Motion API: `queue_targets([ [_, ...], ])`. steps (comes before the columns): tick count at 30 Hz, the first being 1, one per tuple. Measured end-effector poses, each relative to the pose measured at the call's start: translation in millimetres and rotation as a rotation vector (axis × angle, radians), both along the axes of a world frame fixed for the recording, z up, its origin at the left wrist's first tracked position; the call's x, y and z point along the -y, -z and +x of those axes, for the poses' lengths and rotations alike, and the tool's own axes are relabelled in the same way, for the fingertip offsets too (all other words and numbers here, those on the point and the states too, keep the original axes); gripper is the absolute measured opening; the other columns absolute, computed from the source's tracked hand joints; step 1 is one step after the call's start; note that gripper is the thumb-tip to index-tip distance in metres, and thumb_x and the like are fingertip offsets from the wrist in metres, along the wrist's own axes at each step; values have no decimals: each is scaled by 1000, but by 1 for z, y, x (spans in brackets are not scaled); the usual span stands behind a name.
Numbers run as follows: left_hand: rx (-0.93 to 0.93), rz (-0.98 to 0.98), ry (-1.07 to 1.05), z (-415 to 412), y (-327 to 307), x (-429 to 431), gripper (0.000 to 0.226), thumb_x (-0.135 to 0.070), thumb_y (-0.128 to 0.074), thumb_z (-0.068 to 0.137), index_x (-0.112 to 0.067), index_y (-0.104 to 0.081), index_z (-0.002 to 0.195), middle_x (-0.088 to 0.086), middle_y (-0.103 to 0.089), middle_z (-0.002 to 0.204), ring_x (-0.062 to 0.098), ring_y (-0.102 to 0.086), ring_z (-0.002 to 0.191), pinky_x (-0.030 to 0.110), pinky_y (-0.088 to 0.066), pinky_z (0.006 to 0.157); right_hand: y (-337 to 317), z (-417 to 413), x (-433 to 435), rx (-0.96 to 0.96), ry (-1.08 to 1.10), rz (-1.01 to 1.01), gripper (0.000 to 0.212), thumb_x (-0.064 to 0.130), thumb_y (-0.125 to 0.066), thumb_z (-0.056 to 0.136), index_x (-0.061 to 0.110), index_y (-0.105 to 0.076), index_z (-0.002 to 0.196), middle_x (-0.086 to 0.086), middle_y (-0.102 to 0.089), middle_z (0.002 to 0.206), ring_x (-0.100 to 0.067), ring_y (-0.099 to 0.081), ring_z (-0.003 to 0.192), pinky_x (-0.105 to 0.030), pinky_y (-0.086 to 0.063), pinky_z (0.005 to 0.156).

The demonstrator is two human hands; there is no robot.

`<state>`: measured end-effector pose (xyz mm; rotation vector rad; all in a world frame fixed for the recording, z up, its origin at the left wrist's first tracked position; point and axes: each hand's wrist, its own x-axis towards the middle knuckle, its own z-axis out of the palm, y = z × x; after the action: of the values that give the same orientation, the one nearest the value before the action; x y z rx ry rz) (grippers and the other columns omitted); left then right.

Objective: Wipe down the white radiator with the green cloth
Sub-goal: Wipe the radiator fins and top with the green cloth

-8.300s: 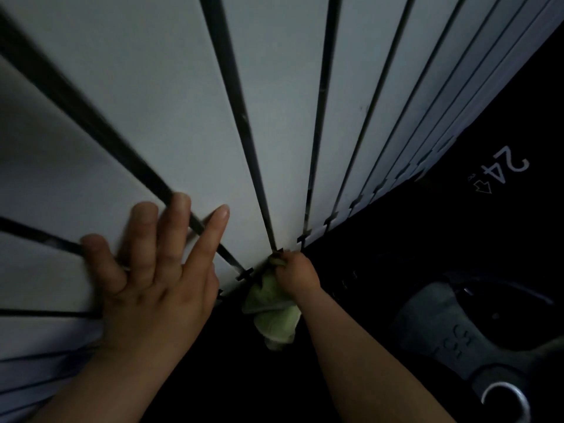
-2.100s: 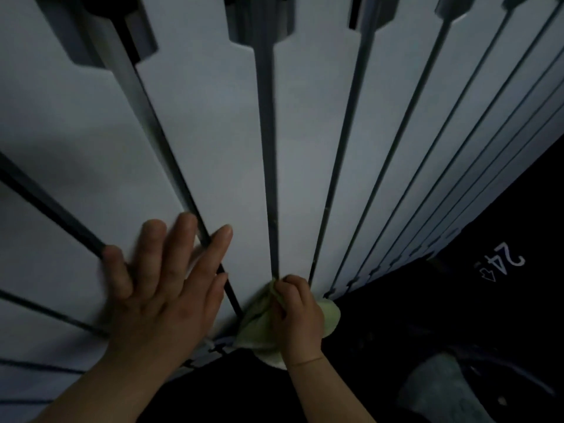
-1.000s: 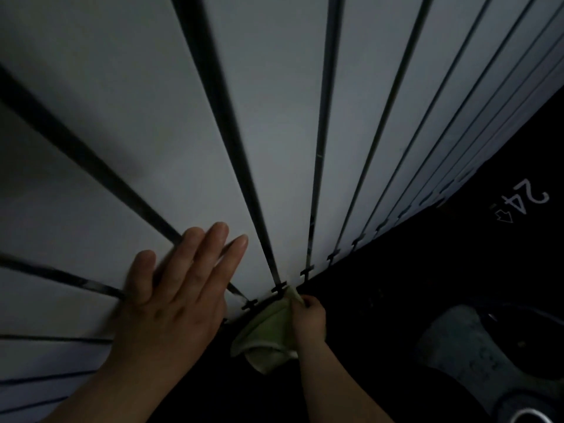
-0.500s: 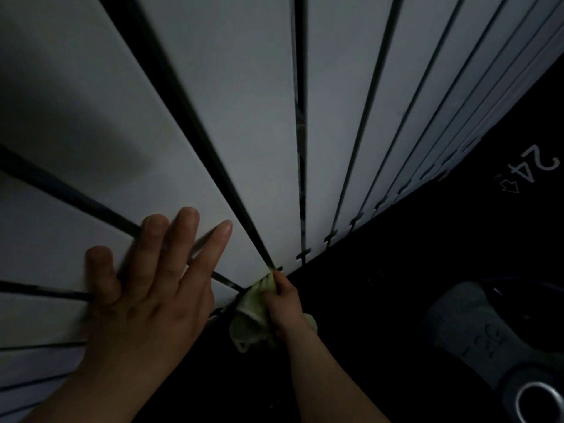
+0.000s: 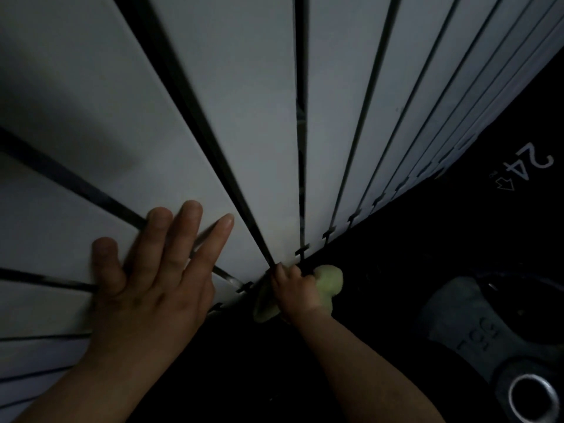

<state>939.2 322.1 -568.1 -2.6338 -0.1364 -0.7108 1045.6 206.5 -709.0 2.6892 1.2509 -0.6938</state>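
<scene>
The radiator fills the view from 8 o'clock round through 12 to 2 o'clock. Its white slats fan upward from their lower ends near the centre, with dark gaps between them. A dark floor takes the sector from 3 to 6 o'clock. On it at 4 o'clock lies a grey object with a metal ring; what it is I cannot tell.

The left hand, at 8 o'clock, lies flat on the slats with its fingers spread and straight, holding nothing. It looks to be bracing the person.

The right hand, just below centre at 6 o'clock, is curled round the cloth. It holds it bunched against the foot of a slat, where a gap ends. Green shows at the hand's 3 o'clock and 7 o'clock sides. A white "24" marks the floor at 2 o'clock.

The step in hand appears to be wiping the slats' bottom ends. Next, likely, the cloth goes up this slat or across to the one at 1 o'clock. That calls for firm pressure and for opening the bunch out to cover more surface.
</scene>
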Motion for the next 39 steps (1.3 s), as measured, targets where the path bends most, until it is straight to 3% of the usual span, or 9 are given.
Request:
queue_targets([
  [2, 4, 58, 5, 0, -1, 0, 66, -22, -46, 85, -21, -21, 146, 4, 9, 156, 20, 11, 143, 50, -10, 108, 11, -5, -7, -4, 72, 68, 55, 12, -14, 83, 8, -42, 130, -10, -43, 132, -29, -50, 108, -34, -48, 71],
  [4, 1, 101, -3, 0, -2, -1, 71, -21, -50, 81, -21, -21, 146, 4, 9, 156, 20, 11, 143, 47, -6, 110, 3, -5, -13, -181, 165, 94, 41, 2, -22, 93, 2, -35, 132, -14, -33, 138, -34, -42, 117, -40, -45, 81],
  [13, -4, 227, -43, -1, -2, -2, 77, -20, -55, 76, -20, -23, 146, 6, 6, 156, 22, 8, 143, 44, 10, 114, 4, 1, -7, -1092, 996, 821, 25, 1, -44, 93, -6, -57, 114, -12, -57, 103, -20, -52, 98, -21, -43, 77],
  [17, 23, 233, -54, 1, -3, -2, 83, -18, -58, 73, -17, -19, 147, 5, 7, 156, 20, 8, 143, 42, 12, 114, 0, 2, -8, -1303, 1160, 882, 18, 2, -46, 93, 5, -63, 92, -13, -61, 90, -22, -58, 80, -25, -48, 73],
  [21, 47, 262, -58, 3, -4, -1, 83, -19, -58, 72, -16, -21, 146, 6, 5, 156, 21, 6, 144, 44, 10, 114, -17, -2, 1, -1413, 1310, 936, 20, 1, -52, 89, -2, -62, 106, -15, -64, 93, -26, -60, 81, -34, -50, 81],
  [26, 52, 241, -51, 7, -8, 0, 79, -19, -51, 76, -17, -17, 147, 4, 6, 156, 20, 6, 143, 43, 10, 114, -61, -4, 29, -1450, 1249, 1039, 19, -4, -48, 87, 1, -66, 90, -5, -67, 65, -13, -64, 54, -19, -54, 53],
  [29, 67, 140, -35, 3, -15, 8, 74, -14, -46, 79, -18, -17, 147, 1, 0, 157, 17, 1, 144, 39, 6, 115, -100, -3, 44, -1421, 1107, 1120, 31, -11, -38, 86, 3, -66, 88, -1, -70, 63, -11, -66, 56, -18, -54, 56],
  [34, 105, -142, 101, -12, -56, 21, 42, -6, -27, 90, -12, -42, 129, 8, -49, 135, 23, -39, 126, 34, -21, 108, -169, -4, 60, -1364, 867, 1324, 29, 2, -48, 59, 12, -72, 71, -4, -71, 66, -13, -68, 62, -20, -54, 56],
  [39, 317, -252, 14, -31, -127, 14, 36, -5, -31, 85, -15, -49, 116, 8, -55, 122, 26, -45, 110, 26, -23, 101, -252, -7, 45, -1287, 629, 1452, 40, 4, -40, 53, 20, -76, 63, -2, -72, 67, -13, -68, 63, -20, -54, 56],
])
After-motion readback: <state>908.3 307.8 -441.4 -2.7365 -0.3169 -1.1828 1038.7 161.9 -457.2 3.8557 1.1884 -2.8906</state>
